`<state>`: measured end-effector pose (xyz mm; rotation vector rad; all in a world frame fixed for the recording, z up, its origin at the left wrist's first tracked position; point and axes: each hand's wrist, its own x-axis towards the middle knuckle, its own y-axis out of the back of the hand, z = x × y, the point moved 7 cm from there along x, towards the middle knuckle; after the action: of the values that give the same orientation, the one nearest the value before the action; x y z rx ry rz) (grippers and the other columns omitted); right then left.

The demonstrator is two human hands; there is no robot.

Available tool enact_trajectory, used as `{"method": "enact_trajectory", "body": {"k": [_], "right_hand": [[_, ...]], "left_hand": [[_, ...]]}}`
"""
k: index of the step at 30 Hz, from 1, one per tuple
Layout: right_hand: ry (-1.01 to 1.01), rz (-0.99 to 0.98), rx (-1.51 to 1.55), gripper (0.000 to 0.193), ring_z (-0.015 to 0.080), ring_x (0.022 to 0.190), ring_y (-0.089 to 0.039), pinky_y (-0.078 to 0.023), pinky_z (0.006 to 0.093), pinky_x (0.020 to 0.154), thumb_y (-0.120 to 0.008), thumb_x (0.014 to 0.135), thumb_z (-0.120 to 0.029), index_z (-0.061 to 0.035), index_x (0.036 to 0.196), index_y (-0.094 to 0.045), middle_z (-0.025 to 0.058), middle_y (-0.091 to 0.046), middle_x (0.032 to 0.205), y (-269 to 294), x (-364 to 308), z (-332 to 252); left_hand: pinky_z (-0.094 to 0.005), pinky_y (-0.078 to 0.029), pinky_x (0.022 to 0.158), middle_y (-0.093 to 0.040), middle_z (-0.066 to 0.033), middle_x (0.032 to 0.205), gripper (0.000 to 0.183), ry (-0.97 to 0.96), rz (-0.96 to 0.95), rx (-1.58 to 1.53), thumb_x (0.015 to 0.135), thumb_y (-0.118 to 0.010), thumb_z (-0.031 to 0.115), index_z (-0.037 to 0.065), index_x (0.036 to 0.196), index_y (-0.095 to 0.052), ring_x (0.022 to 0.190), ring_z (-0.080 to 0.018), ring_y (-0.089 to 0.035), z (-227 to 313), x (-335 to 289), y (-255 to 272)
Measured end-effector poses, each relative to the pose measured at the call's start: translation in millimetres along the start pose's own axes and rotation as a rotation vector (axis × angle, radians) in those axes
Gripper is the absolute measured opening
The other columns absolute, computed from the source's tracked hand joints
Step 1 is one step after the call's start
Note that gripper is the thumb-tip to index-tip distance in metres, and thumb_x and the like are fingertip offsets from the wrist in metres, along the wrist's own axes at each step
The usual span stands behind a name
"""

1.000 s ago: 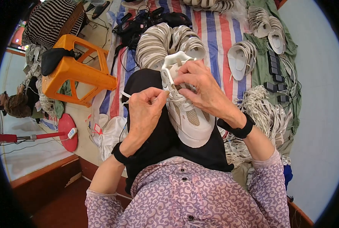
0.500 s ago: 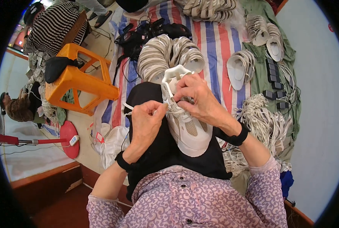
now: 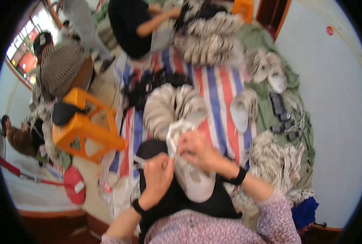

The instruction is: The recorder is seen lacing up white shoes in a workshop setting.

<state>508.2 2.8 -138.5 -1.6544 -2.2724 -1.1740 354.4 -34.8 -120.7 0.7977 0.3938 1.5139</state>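
Note:
A white shoe upper (image 3: 196,186) with beige mesh patches lies over my black-covered lap, toe toward me. My left hand (image 3: 158,173) is closed on a white shoelace (image 3: 139,160), whose loose end pokes out on the hand's left side. Over the shoe's lacing area, my right hand (image 3: 198,151) has its thumb and fingers pinched together at the eyelet edge. Motion blur hides what exactly lies between those fingertips. Both wrists carry black bands.
Stacked shoe uppers (image 3: 160,107) stand just beyond my knees on a striped sheet (image 3: 221,118). A smaller stack (image 3: 244,110) and a heap of white laces (image 3: 272,160) are to the right. An orange stool (image 3: 81,136) stands left. Another person in black (image 3: 128,28) sits at the far end.
My view has tilted up, so everything sits lower and the person in black shows more. Both hands keep their places at the shoe.

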Motion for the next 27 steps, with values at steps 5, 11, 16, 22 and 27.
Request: {"method": "enact_trajectory", "body": {"k": [5, 11, 16, 22, 27], "right_hand": [[-0.085, -0.130, 0.093, 0.006, 0.0275, 0.102, -0.054, -0.039, 0.0422, 0.090, -0.072, 0.072, -0.008, -0.0099, 0.077, -0.069, 0.0046, -0.058, 0.096, -12.5, -3.6, -1.9], [-0.083, -0.184, 0.044, 0.006, 0.0246, 0.102, -0.052, -0.034, 0.0443, 0.090, -0.073, 0.071, -0.009, -0.0115, 0.075, -0.070, 0.0008, -0.058, 0.094, -10.7, -1.3, -11.2], [0.044, -0.240, -0.201, 0.012, 0.0233, 0.101, -0.051, -0.034, 0.0445, 0.087, -0.071, 0.068, -0.008, -0.0089, 0.080, -0.070, 0.0034, -0.056, 0.099, -21.9, 4.4, -15.7], [0.160, -0.146, -0.628, 0.026, 0.0278, 0.098, -0.055, -0.040, 0.0441, 0.075, -0.062, 0.071, -0.002, -0.0038, 0.097, -0.060, 0.0095, -0.055, 0.103, 27.3, 4.2, -59.1], [-0.204, 0.100, -0.237, 0.011, 0.0335, 0.083, -0.061, -0.045, 0.0418, 0.068, -0.060, 0.082, 0.001, -0.0001, 0.093, -0.056, 0.0161, -0.059, 0.088, 50.3, -30.0, -22.3]], "left_hand": [[-0.0504, -0.045, 0.052, -0.060, -0.0171, 0.067, 0.018, -0.252, -0.040, 0.171, 0.085, -0.067, 0.010, 0.006, 0.070, -0.057, 0.060, -0.0399, -0.061, 18.0, -10.5, -8.5], [-0.0383, -0.046, 0.051, -0.059, -0.0169, 0.059, 0.021, 0.104, -0.244, -0.245, 0.084, -0.069, 0.017, -0.002, 0.074, -0.065, 0.051, -0.0281, -0.061, -29.8, -1.4, -9.8], [-0.0340, -0.045, 0.050, -0.060, -0.0119, 0.059, 0.020, 0.055, -0.242, -0.168, 0.083, -0.069, 0.015, -0.003, 0.074, -0.064, 0.050, -0.0222, -0.058, -21.6, 3.9, -9.7], [-0.0339, -0.048, 0.055, -0.065, -0.0134, 0.071, 0.009, -0.152, -0.010, -0.085, 0.084, -0.067, 0.007, 0.000, 0.089, -0.070, 0.057, -0.0243, -0.062, 25.6, 30.4, 19.9], [-0.0383, -0.050, 0.056, -0.065, -0.0196, 0.069, 0.009, -0.306, -0.185, -0.067, 0.084, -0.066, 0.008, 0.000, 0.086, -0.070, 0.059, -0.0318, -0.065, 39.1, 44.0, -25.1]]}}
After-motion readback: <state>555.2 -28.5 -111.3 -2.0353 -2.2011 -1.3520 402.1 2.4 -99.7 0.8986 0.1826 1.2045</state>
